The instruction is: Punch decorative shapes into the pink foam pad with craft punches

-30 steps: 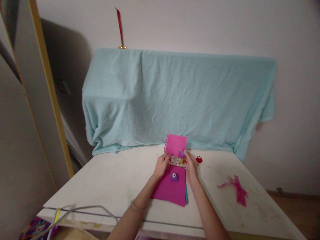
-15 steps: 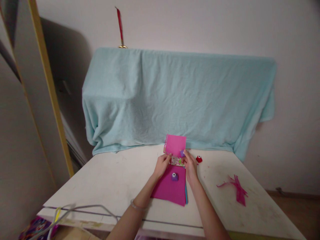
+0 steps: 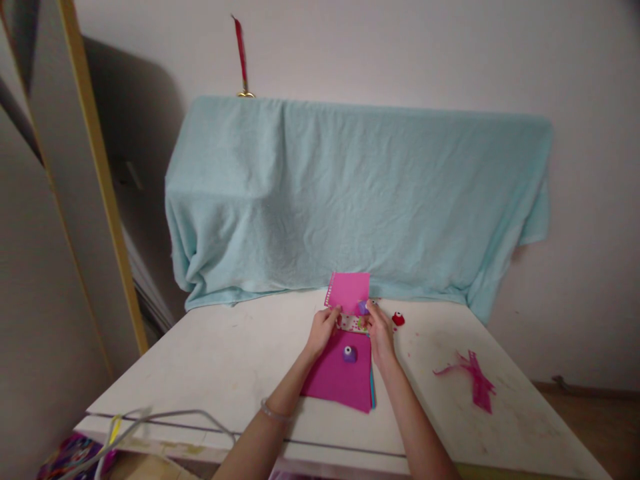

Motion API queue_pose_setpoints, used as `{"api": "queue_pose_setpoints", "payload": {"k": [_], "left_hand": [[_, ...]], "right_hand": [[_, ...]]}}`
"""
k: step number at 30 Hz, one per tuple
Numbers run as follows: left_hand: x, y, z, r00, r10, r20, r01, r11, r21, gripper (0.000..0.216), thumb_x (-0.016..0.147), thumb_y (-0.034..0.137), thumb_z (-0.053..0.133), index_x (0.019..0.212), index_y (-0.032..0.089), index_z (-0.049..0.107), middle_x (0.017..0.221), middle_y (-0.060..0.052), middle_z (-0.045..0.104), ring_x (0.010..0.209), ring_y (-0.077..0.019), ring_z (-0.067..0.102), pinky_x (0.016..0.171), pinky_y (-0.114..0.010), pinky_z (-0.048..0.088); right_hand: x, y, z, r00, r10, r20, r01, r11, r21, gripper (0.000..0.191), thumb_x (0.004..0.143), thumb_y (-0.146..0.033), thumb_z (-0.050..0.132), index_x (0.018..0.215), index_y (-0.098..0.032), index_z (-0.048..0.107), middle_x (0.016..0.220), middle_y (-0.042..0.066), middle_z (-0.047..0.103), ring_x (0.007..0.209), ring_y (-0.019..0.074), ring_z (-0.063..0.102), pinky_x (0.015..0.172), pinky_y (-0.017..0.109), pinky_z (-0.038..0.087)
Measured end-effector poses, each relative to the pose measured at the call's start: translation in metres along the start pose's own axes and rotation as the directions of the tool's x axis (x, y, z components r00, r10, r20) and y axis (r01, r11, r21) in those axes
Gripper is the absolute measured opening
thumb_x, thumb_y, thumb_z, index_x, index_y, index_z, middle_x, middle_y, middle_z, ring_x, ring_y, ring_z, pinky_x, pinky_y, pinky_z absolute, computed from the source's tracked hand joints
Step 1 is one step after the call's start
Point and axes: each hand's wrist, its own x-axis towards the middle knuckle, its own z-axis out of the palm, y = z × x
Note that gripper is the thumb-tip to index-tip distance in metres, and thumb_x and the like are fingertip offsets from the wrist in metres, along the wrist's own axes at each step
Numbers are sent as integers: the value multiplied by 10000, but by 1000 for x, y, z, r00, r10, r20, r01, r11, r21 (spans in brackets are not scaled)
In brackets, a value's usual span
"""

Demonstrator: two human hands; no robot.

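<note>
- Paper, a bright pink square [image 3: 350, 290], is up in the air near center frame, a bit below the middle, with a row of punched holes down its left edge.
- Left hand [image 3: 324, 330] has thumb and fingertips pinched together on the square's lower left corner. There's a clear bracelet [image 3: 273, 412] on that wrist.
- Right hand [image 3: 381, 333] is curled around a purple craft punch [image 3: 363, 307] at the paper's lower right corner. Can't tell if the sheet is actually in the slot.
- Between the hands there's a white patch with pink specks [image 3: 351, 323], too small to make out properly.
- Just below that, a second purple punch [image 3: 349, 354] with a white top sits on a magenta paper stack [image 3: 335, 381], blue peeking out along its right edge.
- Red punch [image 3: 399, 319] is on the white table [image 3: 225, 360], just right of the right hand.
- Pink see-through strips [image 3: 481, 390] lie in a tangle, lower right of the frame.
- Light blue towel [image 3: 360, 193] drapes across the middle behind everything, and a grey cable [image 3: 185, 413] loops around lower left.
</note>
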Motion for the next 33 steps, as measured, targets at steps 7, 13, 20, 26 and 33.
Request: {"api": "queue_pose_setpoints", "payload": {"k": [7, 13, 20, 26, 33], "left_hand": [[3, -4, 0, 1000, 5, 3, -4, 1000, -19, 526, 899, 562, 394, 572, 167, 511, 476, 27, 459, 485, -121, 442, 528, -252, 316], [3, -7, 0, 1000, 17, -11, -17, 1000, -25, 513, 899, 547, 396, 570, 168, 501, 473, 29, 454, 482, -116, 436, 523, -242, 320], [3, -7, 0, 1000, 5, -6, -5, 999, -36, 502, 890, 542, 405, 561, 173, 490, 465, 28, 448, 476, -116, 430, 526, -243, 328], [2, -6, 0, 1000, 9, -2, -9, 999, -36, 494, 886, 539, 408, 564, 175, 495, 462, 28, 448, 472, -121, 431, 528, -250, 328], [2, -7, 0, 1000, 23, 0, -23, 999, -45, 475, 897, 504, 410, 569, 173, 501, 467, 28, 456, 481, -120, 439, 536, -249, 333]], "right_hand": [[2, 4, -2, 1000, -6, 1, 6, 1000, 20, 390, 678, -517, 758, 897, -208, 669, 770, 4, 660, 585, 142, 538, 536, 268, 402], [0, 2, 0, 1000, -7, 10, 7, 1000, 17, 376, 677, -513, 759, 874, -207, 666, 749, -3, 654, 559, 133, 525, 530, 268, 393], [0, 4, 1, 1000, -17, -15, 17, 1000, 16, 361, 693, -515, 748, 880, -216, 673, 772, 3, 667, 575, 141, 554, 529, 275, 392], [1, 4, -1, 1000, -7, -2, 7, 1000, 5, 362, 687, -522, 751, 868, -219, 669, 725, -10, 652, 556, 142, 535, 532, 279, 389], [0, 2, -1, 1000, -10, 10, 9, 1000, 20, 345, 694, -505, 754, 855, -212, 666, 718, -10, 638, 548, 131, 509, 539, 275, 395]]}}
